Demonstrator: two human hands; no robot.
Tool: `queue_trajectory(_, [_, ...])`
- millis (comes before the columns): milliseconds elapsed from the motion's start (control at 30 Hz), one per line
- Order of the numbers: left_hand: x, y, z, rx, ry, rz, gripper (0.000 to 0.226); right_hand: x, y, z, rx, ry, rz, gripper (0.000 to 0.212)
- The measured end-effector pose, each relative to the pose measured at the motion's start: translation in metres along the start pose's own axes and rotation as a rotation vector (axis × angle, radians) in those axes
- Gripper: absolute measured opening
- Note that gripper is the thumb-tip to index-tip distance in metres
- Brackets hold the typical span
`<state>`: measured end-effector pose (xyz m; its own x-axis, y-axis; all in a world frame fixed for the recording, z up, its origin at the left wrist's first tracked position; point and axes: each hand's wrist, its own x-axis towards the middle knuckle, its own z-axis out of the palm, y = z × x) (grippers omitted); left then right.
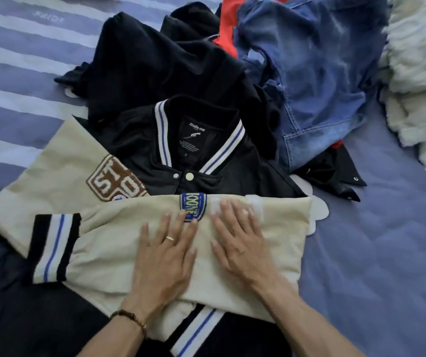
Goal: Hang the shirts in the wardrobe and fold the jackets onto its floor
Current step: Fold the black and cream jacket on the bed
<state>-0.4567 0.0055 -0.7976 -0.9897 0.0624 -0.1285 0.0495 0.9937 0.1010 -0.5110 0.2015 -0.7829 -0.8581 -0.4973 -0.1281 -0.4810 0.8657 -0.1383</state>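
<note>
— Left hand (164, 249) is flat, fingers straight and spread, palm down on the cream sleeve (232, 228), with a ring on one finger and a bead bracelet (129, 318) at the wrist.

— And the right hand (237, 237) just beside it, same story: fingers straight, pressing on that sleeve, gripping nothing.

— Where's the sleeve lying?

— Folded across the front of the jacket (206, 161), black body, cream sleeves, laid face up on the bed (374, 253). A blue and yellow patch (193, 206) sits right at the left hand's fingertips.

— The other sleeve (59, 176)?

— Spread out to the left, brown lettered patch (115, 180) on it. A black cuff with white and blue stripes (53, 247) lies left of the left hand. Striped collar is open at the top, label showing, snaps fastened below.

— Behind the jacket?

— A black garment (155, 55) heaped up, touching the collar. To the right a denim piece (317, 73), crumpled, with something red-orange (228, 24) poking out between the two. A small black flap with snaps (335, 173) sticks out under the denim.

— Far right?

— A white fluffy blanket (420, 60), bunched on the blue bedcover, which is striped on the left side.
</note>
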Motion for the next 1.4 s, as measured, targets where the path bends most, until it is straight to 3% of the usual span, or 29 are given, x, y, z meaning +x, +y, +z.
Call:
queue_trajectory(67, [-0.019,-0.032,-0.004,-0.004,0.0,-0.298,0.073,0.008,0.005,0.002,-0.027,-0.137,0.048,0.064])
queue_trajectory(100, [-0.027,-0.047,-0.006,-0.007,-0.027,-0.355,0.076,0.009,0.011,0.001,-0.029,-0.182,0.149,0.066])
queue_trajectory(167, [-0.041,-0.069,-0.02,-0.025,-0.082,-0.319,0.077,0.015,0.002,-0.002,-0.037,-0.216,0.317,0.067])
queue_trajectory(233, [-0.046,-0.075,-0.035,-0.079,-0.055,-0.24,0.067,0.026,-0.03,-0.014,-0.014,-0.14,0.361,0.066])
queue_trajectory(333, [-0.064,-0.099,-0.054,-0.174,0.207,-0.304,0.04,0.055,-0.1,-0.018,0.037,-0.024,0.039,0.062])
queue_trajectory(433, [-0.097,-0.154,-0.061,-0.163,0.348,-0.598,0.041,0.091,-0.178,-0.029,0.082,-0.033,-0.245,0.059])
queue_trajectory(567, [-0.156,-0.248,-0.06,-0.264,0.19,-1.055,0.06,0.148,-0.264,-0.038,0.071,-0.07,-0.374,0.063])
queue_trajectory(633, [-0.181,-0.276,-0.06,-0.311,0.016,-1.159,0.06,0.178,-0.291,-0.038,0.011,-0.123,-0.43,0.067])
queue_trajectory(700, [-0.196,-0.285,-0.059,-0.317,-0.102,-1.154,0.059,0.207,-0.311,-0.036,-0.097,-0.135,-0.479,0.069])
queue_trajectory(867, [-0.21,-0.294,-0.06,-0.512,-0.143,-1.052,0.043,0.264,-0.344,-0.031,-0.523,-0.346,-0.626,0.078])
queue_trajectory(900, [-0.215,-0.299,-0.059,-0.524,-0.143,-1.052,0.048,0.271,-0.352,-0.033,-0.575,-0.363,-0.635,0.069])
queue_trajectory(1000, [-0.217,-0.313,-0.066,-0.443,-0.034,-1.079,0.059,0.285,-0.363,-0.053,-0.623,-0.329,-0.632,0.018])
queue_trajectory(1067, [-0.216,-0.322,-0.074,-0.428,0.1,-1.103,0.056,0.288,-0.365,-0.062,-0.628,-0.242,-0.653,0.01])
queue_trajectory(1133, [-0.221,-0.331,-0.076,-0.52,0.175,-1.113,0.048,0.287,-0.361,-0.066,-0.599,-0.171,-0.677,0.015])
queue_trajectory(1200, [-0.235,-0.334,-0.071,-0.673,0.067,-1.075,0.047,0.289,-0.356,-0.071,-0.594,-0.254,-0.696,0.024])
queue_trajectory(1300, [-0.262,-0.325,-0.066,-0.847,-0.116,-0.986,0.043,0.289,-0.348,-0.081,-0.65,-0.579,-0.613,0.064])
queue_trajectory(1400, [-0.276,-0.318,-0.066,-0.908,-0.121,-0.969,0.026,0.275,-0.341,-0.086,-0.652,-0.663,-0.599,0.106])
